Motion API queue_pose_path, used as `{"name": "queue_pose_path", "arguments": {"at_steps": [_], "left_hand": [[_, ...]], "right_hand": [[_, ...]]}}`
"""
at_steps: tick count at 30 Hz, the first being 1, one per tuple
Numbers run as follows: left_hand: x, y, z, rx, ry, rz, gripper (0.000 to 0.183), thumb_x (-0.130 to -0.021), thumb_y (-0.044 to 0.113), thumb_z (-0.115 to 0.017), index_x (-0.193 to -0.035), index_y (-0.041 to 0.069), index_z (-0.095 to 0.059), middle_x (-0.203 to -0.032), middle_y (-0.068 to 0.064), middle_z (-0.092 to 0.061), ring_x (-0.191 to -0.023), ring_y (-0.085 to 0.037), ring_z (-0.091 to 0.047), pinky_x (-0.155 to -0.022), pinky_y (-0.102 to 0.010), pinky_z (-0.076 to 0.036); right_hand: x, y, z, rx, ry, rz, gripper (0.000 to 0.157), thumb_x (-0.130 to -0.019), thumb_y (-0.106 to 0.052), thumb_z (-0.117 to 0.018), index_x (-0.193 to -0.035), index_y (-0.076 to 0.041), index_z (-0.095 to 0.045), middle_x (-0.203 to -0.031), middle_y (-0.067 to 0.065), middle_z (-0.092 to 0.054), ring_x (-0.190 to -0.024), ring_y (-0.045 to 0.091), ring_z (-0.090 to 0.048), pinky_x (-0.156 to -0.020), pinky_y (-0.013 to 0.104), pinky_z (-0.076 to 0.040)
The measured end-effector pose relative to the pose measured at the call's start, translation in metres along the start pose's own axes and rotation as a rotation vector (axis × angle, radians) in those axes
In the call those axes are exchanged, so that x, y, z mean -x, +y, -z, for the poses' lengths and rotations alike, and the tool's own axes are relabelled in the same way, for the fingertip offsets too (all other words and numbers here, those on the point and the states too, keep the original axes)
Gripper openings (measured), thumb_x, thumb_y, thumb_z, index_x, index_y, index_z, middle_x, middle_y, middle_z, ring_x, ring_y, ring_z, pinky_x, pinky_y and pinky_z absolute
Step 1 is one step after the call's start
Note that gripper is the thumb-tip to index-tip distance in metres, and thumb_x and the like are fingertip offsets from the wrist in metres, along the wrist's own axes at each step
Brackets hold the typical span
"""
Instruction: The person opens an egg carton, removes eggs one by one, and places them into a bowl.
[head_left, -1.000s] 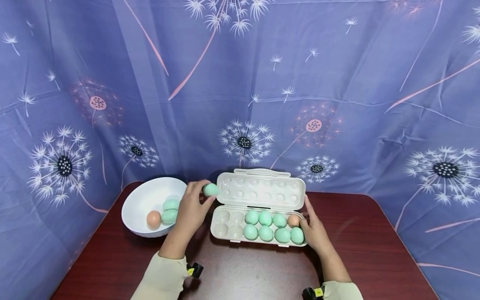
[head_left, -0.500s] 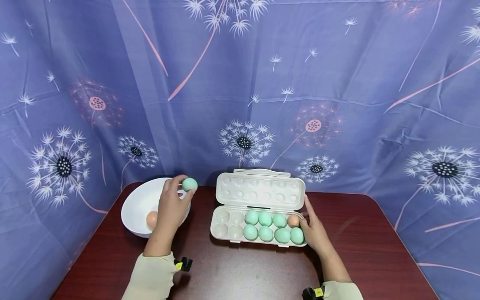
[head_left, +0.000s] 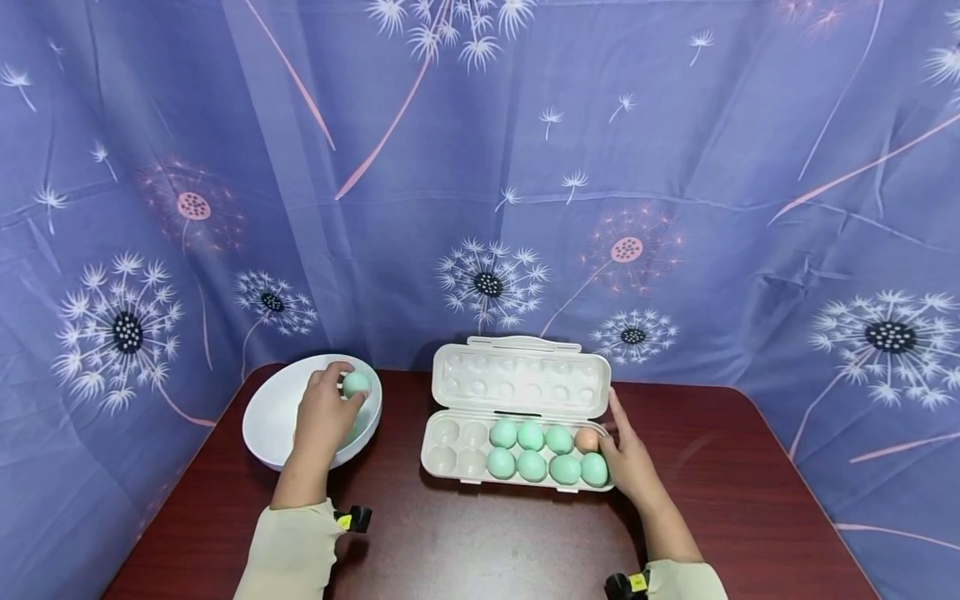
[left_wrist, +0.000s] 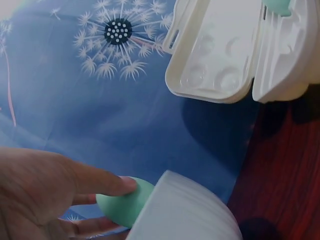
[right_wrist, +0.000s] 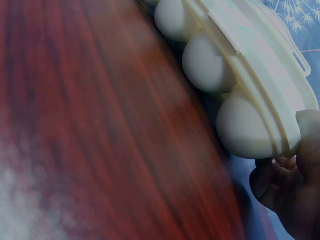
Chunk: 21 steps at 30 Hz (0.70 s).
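Note:
In the head view, my left hand (head_left: 321, 421) pinches a pale green egg (head_left: 356, 383) between thumb and fingers, inside the far right rim of a white bowl (head_left: 262, 421). The left wrist view shows this egg (left_wrist: 120, 206) partly behind the bowl's wall (left_wrist: 187, 212). My hand and forearm cover most of the bowl's contents. At the right end of an opened white egg carton (head_left: 480, 479), my right hand (head_left: 636, 471) grips the edge, thumb on top and fingers underneath. Several green eggs (head_left: 531, 467) and one brown egg (head_left: 587, 440) sit in its right-hand hollows; bare hollows show at its left end.
The dark red wooden table (head_left: 510, 542) carries both bowl and carton. The carton's lid (head_left: 522, 382) leans back towards a blue dandelion-print curtain (head_left: 712, 275), which hangs behind and along both sides of the table.
My left hand has carried the green egg leftwards from beside the carton's lid to the bowl, then lowered it inside the rim. My right hand has stayed on the carton.

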<state>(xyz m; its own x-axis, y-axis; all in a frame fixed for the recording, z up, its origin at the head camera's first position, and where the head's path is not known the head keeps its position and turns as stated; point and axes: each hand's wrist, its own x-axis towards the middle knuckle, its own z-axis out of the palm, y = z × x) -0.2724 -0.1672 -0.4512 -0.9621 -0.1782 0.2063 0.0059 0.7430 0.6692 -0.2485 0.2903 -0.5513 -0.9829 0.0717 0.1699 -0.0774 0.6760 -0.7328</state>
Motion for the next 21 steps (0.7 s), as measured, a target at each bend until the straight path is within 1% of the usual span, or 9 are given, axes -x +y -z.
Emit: {"name": "queue_pose_path", "arguments": {"at_steps": [5,10,15,21], "left_hand": [[-0.002,-0.007,-0.001,-0.045,-0.073,0.016,0.045,-0.088,0.014,-0.071,-0.129,0.001,-0.056,-0.118,-0.028,-0.059,-0.107,-0.043,-0.06,-0.091,-0.056,-0.047],[-0.003,-0.011,-0.004,-0.06,-0.128,0.027,0.044,-0.088,0.013,-0.071,-0.128,0.001,-0.057,-0.118,-0.028,-0.059,-0.11,-0.044,-0.06,-0.094,-0.057,-0.048],[-0.004,-0.013,-0.008,-0.057,-0.155,0.024,0.044,-0.087,0.01,-0.07,-0.128,0.001,-0.057,-0.118,-0.028,-0.06,-0.11,-0.043,-0.06,-0.094,-0.056,-0.048],[-0.005,-0.02,-0.014,-0.067,-0.175,-0.003,0.043,-0.085,0.009,-0.067,-0.127,0.002,-0.058,-0.116,-0.027,-0.06,-0.108,-0.04,-0.06,-0.094,-0.054,-0.048]], "right_hand": [[-0.001,0.001,0.0,0.003,-0.006,-0.001,0.077,-0.101,-0.008,-0.049,-0.164,-0.03,-0.01,-0.121,0.018,-0.067,-0.092,0.023,-0.062,-0.082,0.038,-0.048],[-0.001,0.001,0.001,0.002,-0.007,0.002,0.077,-0.101,-0.007,-0.05,-0.164,-0.029,-0.011,-0.12,0.018,-0.066,-0.09,0.021,-0.062,-0.081,0.037,-0.048],[-0.002,0.0,0.0,-0.004,-0.001,0.011,0.078,-0.101,-0.006,-0.05,-0.164,-0.03,-0.011,-0.119,0.019,-0.067,-0.091,0.021,-0.062,-0.082,0.039,-0.048],[-0.001,0.001,0.0,0.0,-0.005,0.005,0.077,-0.101,-0.007,-0.049,-0.164,-0.029,-0.011,-0.12,0.018,-0.068,-0.088,0.02,-0.062,-0.082,0.037,-0.048]]}}
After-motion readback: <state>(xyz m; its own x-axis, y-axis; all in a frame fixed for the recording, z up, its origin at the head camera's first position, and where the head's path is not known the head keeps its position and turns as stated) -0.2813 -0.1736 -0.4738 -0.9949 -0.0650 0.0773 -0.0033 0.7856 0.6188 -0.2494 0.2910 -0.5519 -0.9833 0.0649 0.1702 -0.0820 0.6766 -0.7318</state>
